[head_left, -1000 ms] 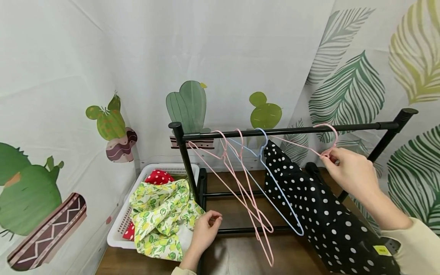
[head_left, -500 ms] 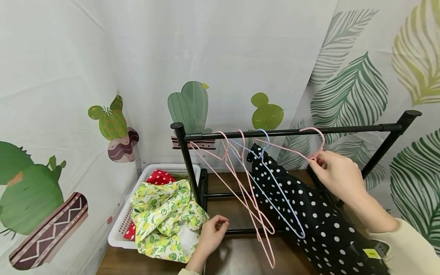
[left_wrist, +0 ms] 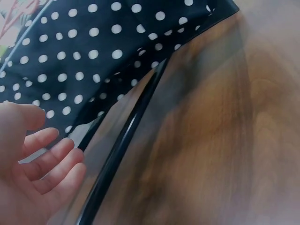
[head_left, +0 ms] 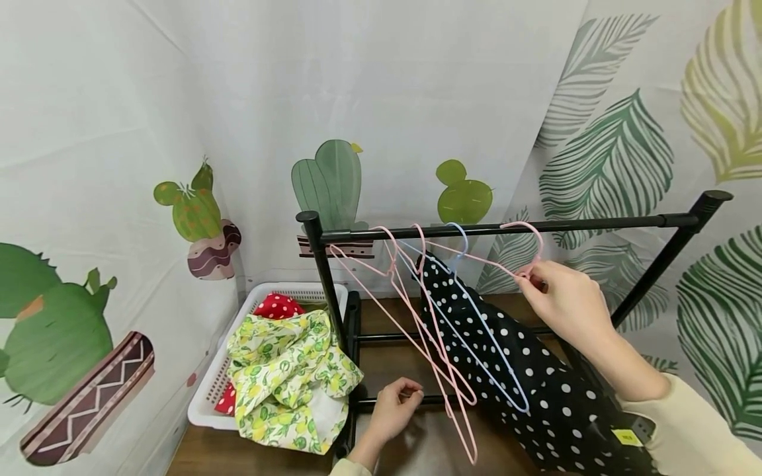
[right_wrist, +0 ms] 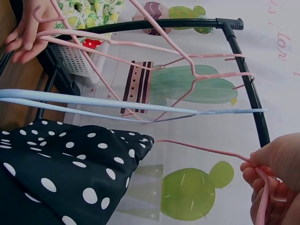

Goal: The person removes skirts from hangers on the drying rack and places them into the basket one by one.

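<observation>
My right hand (head_left: 562, 301) pinches a pink hanger (head_left: 538, 243) at its neck, just below the hook. That hook lies over the black rail (head_left: 601, 225). From the hanger droops a black garment with white dots (head_left: 548, 390), slanting down to the right. A blue hanger (head_left: 483, 327) hangs bare close to the garment, with two bare pink hangers (head_left: 423, 251) farther left on the rail. Low in front of the rack, my left hand (head_left: 394, 410) holds nothing; its fingers bend loosely near the dotted cloth (left_wrist: 84, 56) in the left wrist view.
A white basket (head_left: 198, 413) stands left of the rack. Over its edge spills a lemon-print garment (head_left: 292, 370), with red dotted cloth (head_left: 278, 305) behind. The rack's left post (head_left: 324, 281) and lower bar (head_left: 434, 400) stand above a wooden surface (head_left: 202, 456).
My right hand has slid the pink hanger with the dotted garment left along the rail, towards the blue one. My left hand has drifted right, away from the basket.
</observation>
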Available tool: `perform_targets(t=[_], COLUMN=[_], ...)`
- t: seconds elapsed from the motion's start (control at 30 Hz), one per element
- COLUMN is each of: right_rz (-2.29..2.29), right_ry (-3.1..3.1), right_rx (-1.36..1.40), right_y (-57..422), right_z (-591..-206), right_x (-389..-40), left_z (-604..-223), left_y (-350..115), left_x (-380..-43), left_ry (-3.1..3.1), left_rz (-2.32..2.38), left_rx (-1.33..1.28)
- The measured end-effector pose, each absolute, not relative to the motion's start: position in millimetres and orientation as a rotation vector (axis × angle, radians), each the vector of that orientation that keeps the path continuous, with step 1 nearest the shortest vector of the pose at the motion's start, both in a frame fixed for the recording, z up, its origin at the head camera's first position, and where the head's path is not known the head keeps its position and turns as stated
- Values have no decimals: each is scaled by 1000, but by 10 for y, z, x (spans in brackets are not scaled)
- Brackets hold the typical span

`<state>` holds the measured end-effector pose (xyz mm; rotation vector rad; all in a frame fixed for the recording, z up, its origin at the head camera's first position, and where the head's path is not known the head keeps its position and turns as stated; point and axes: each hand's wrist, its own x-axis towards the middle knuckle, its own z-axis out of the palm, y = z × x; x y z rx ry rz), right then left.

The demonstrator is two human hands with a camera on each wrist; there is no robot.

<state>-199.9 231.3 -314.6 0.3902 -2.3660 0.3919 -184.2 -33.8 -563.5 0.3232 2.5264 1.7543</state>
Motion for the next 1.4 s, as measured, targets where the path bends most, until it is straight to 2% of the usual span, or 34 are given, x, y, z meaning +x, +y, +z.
perform_targets(t=[0.23,0.8,1.4], right_rz=[402,442,493], right_ry=[-2371,-2334,-2304], right_rx=[406,468,485], right_y=[2258,2100,1948], right_z=[-3158,-3153,-3166], right_x=[-1989,-2002,-2005], left_z=[-5671,-5822,-5878], left_y=[-211,86,278], left_x=[-1887,-2060,-2043], left_ry=[2467,2029,1575], left_rz=[1795,2057,2259], left_rx=[322,116,40])
